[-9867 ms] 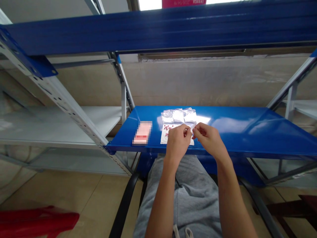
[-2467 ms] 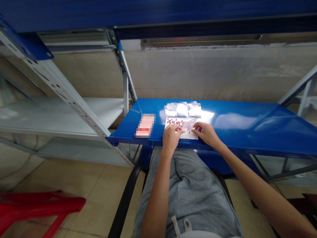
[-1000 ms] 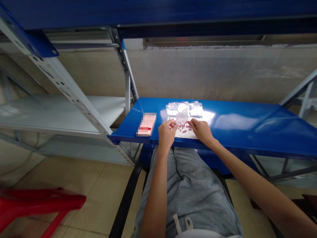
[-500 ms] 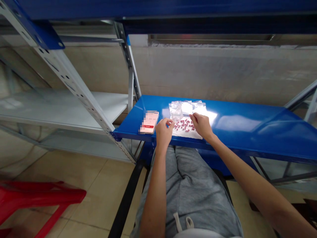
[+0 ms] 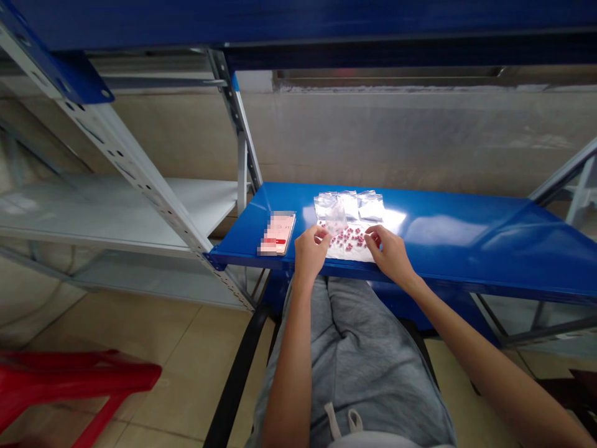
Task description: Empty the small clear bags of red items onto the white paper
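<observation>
Small dark pink pieces lie scattered on a white sheet near the front edge of the blue shelf. Clear plastic bags lie in a row behind them. The nearest clear bag reaches down over the sheet, with a few pink pieces at its lower end. My left hand is closed in a pinch at the sheet's left side, close to that bag; what is between its fingertips is hidden. At the right side of the pieces, my right hand has thumb and forefinger close together, their hold too small to make out.
A phone with a lit screen lies left of my left hand. The blue shelf extends to the right. A metal upright and white shelves stand left. A red plastic stool is on the floor.
My right hand has drawn back from the bags toward me and slightly right, to the edge of the pink pieces. The left hand stays almost in place. The view has shifted slightly.
</observation>
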`<state>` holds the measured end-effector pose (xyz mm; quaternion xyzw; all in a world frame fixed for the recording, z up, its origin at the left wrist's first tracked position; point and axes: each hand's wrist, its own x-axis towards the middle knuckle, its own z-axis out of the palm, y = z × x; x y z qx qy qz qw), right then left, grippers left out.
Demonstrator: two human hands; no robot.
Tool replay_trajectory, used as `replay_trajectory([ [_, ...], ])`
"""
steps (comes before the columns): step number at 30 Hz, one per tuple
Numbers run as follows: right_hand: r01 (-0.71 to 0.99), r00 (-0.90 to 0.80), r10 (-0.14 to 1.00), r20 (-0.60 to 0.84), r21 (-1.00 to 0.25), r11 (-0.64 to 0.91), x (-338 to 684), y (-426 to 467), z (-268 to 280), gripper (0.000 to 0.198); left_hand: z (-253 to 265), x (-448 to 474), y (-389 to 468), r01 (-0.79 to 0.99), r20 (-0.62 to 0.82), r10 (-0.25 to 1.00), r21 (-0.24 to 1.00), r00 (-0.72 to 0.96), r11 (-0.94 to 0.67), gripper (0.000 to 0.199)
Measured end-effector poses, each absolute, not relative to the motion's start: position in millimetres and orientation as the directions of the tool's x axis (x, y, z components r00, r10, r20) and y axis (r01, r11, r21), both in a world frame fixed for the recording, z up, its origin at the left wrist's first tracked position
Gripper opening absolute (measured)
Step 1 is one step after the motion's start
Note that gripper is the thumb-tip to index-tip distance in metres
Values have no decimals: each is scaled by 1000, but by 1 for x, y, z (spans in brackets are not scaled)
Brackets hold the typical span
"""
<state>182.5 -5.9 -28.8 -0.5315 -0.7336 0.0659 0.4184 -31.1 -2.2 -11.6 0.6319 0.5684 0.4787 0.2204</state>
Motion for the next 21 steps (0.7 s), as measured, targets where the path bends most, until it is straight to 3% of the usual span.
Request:
replay_trajectory([
  [6,486,30,854,520,-754,442,182,-19,12,52,-2,-23,-10,400,341,938,854,53,-333,5],
  [9,218,65,926,373,-911,351,186,-23,25,51,0,-16,-11,449,433,897,787,86,-423,6],
  [12,-10,42,981,187,-982,188,195,-21,24,55,-2,-8,-9,472,531,841,717,108,-513,8],
  [18,-31,30,997,70,-997,71,217,-16,8,41,-1,12,17,371,646,760,691,67,-620,11],
  [21,-30,41,994,102,-994,103,224,-1,3,48,3,26,45,212,522,850,825,70,-524,15],
])
